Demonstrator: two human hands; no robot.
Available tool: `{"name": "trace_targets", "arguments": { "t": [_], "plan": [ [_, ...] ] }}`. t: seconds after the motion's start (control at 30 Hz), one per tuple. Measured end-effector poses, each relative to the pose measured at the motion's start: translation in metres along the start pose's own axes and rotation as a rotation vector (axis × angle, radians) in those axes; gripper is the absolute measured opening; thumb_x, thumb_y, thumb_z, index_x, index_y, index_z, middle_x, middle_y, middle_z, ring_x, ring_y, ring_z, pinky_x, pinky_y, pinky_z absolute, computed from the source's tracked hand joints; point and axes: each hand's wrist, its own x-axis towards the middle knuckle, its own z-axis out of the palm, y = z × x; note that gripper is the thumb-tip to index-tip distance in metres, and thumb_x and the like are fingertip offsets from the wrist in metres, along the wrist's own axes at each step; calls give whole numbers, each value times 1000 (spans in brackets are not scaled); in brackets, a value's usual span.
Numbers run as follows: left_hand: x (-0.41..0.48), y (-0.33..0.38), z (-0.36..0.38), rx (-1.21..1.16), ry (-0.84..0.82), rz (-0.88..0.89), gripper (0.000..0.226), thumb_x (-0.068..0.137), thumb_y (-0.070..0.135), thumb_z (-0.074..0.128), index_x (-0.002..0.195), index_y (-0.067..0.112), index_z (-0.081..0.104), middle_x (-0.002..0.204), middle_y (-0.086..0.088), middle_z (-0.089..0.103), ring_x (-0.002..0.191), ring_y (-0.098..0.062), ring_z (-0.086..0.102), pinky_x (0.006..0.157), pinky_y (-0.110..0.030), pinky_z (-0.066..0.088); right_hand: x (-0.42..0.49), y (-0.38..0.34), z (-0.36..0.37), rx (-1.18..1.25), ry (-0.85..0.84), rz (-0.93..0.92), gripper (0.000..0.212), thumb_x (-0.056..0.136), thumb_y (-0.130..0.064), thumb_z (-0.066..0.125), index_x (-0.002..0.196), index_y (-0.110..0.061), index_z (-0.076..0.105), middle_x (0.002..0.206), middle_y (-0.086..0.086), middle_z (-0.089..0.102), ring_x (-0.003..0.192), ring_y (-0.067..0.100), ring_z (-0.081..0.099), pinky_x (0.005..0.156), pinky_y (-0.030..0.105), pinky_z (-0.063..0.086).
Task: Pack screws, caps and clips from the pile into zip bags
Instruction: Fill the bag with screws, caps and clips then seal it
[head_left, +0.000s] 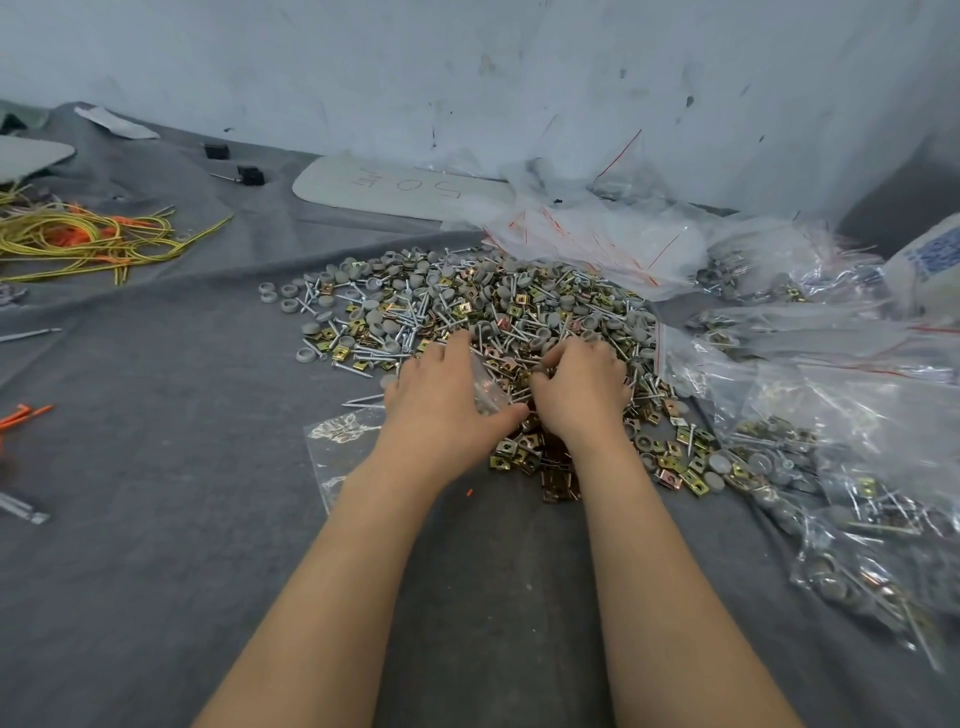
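Digging at the pile's (467, 306) near edge, both hands met. The left hand (441, 400) gripped a clear zip bag (488, 387). The right hand (582, 387) curled its fingers among screws, caps and clips; whether it held any, hard to tell. Filled bags (831, 493) crowded the right edge, while open grey cloth (156, 519) stretched left.

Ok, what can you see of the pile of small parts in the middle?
The pile is a low, loose heap of jumbled hardware: silver screws, round grey caps and square brass-coloured clips. It lies on the grey cloth, thinning to scattered pieces at its left edge. Clear plastic bags overlap its far and right sides. Both hands are at its near edge: the left hand grips a small clear bag, the right hand curls its fingers into the parts.
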Motion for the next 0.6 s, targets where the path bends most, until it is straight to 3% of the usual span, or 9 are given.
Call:
{"name": "trace_targets", "arguments": {
  "t": [0.13, 0.23, 0.3, 0.4, 0.43, 0.5, 0.6],
  "plan": [
    [0, 0, 0, 3, -3, -4, 95, 77, 57, 68, 150, 18, 20, 150, -5, 36, 137, -28, 32, 112, -46, 28, -3, 2, 0, 121, 105, -47, 6, 93, -23, 58, 98, -22, 59, 126, 6, 48, 123, 28, 40, 100, 39, 32],
    [0, 0, 0, -3, -3, -3, 95, 77, 57, 69, 149, 18, 21, 148, -5, 37, 137, -28, 34, 112, -46, 29, -2, 4, -8, 451, 186, -95, 7, 91, -20, 62, 91, -20, 54, 103, 0, 60, 105, 21, 55, 82, 25, 41],
    [0, 0, 0, -6, 2, -1, 95, 77, 57, 68, 149, 18, 21, 148, -5, 38, 136, -28, 34, 111, -46, 29, -5, 4, -15, 663, 33, -115, 9, 88, -20, 67, 87, -20, 58, 89, -3, 65, 90, 14, 63, 73, 20, 44],
    [0, 1, 0, -15, 10, -5, 94, 76, 57, 69, 149, 18, 22, 146, -6, 40, 135, -28, 35, 110, -47, 31, -9, 0, -20, 766, -342, -263, 8, 86, -17, 69, 82, -24, 67, 77, -8, 71, 72, 0, 64, 65, 14, 46],
    [1, 1, 0, -18, 14, -6, 94, 76, 56, 69, 149, 18, 23, 146, -6, 40, 134, -28, 36, 109, -47, 31, -10, 0, -20, 785, -393, -299, 11, 88, -16, 67, 82, -25, 68, 76, -10, 72, 71, -1, 64, 63, 12, 46],
    [1, 0, 0, -19, 17, -7, 94, 76, 56, 69, 149, 19, 22, 146, -5, 40, 135, -27, 36, 110, -46, 31, -7, 1, -21, 753, -286, -302, 16, 91, -15, 62, 84, -26, 69, 81, -11, 72, 77, 0, 64, 70, 16, 50],
    [0, 0, 1, -15, 9, -7, 95, 76, 57, 69, 149, 20, 21, 148, -5, 38, 136, -27, 34, 111, -45, 28, 0, 9, -17, 371, 41, -225, 19, 94, -16, 55, 100, -23, 71, 113, -1, 67, 100, 13, 61, 90, 30, 47]
  ]
}}
